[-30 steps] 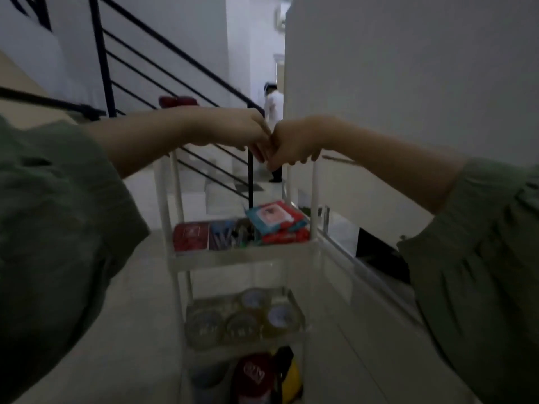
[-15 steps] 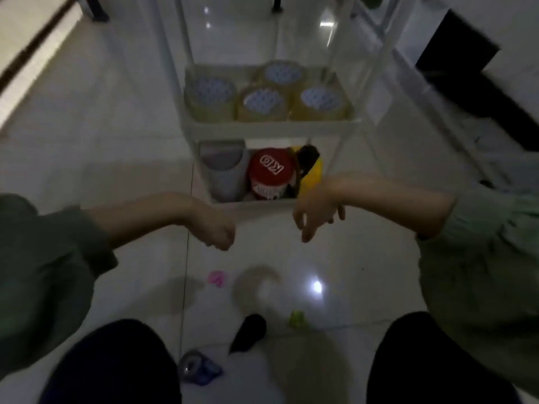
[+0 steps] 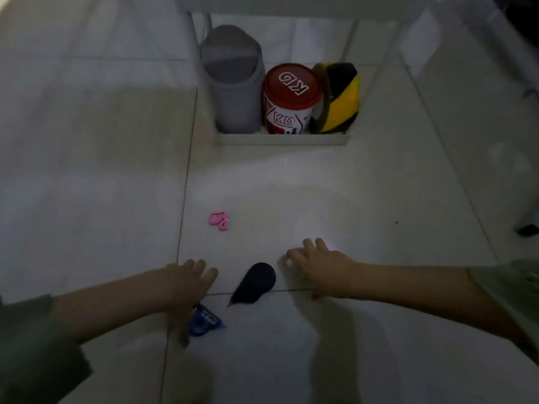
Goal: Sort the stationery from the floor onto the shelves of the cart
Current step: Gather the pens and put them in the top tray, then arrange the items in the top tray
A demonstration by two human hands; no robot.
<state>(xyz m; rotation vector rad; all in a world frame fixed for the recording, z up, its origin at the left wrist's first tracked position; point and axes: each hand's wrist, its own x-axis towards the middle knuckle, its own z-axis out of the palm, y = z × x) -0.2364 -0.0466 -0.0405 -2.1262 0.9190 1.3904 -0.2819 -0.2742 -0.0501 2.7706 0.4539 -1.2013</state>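
The cart's bottom shelf (image 3: pixel 281 139) holds a grey bin (image 3: pixel 233 80), a red-lidded tub (image 3: pixel 290 97) and yellow-black tape (image 3: pixel 338 97). On the tiled floor (image 3: pixel 87 185), both hands spread open: the left hand (image 3: pixel 186 282) over a blue tape dispenser (image 3: pixel 204 321), the right hand (image 3: pixel 318 262) just beside a black object (image 3: pixel 255 284) between them. Pink clips (image 3: pixel 219 220) lie farther ahead.

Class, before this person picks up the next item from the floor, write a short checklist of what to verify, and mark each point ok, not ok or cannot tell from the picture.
1. Left hand free of load: ok, fingers spread.
2. Right hand free: cannot tell, it lies over the floor where something may be hidden.
3. Black item lies untouched between the hands: ok.
4. Blue tape dispenser in full view: not ok, partly under the left hand.
5. Pink clips on open floor: ok.
6. Spare room on the cart's bottom shelf: not ok, filled across.
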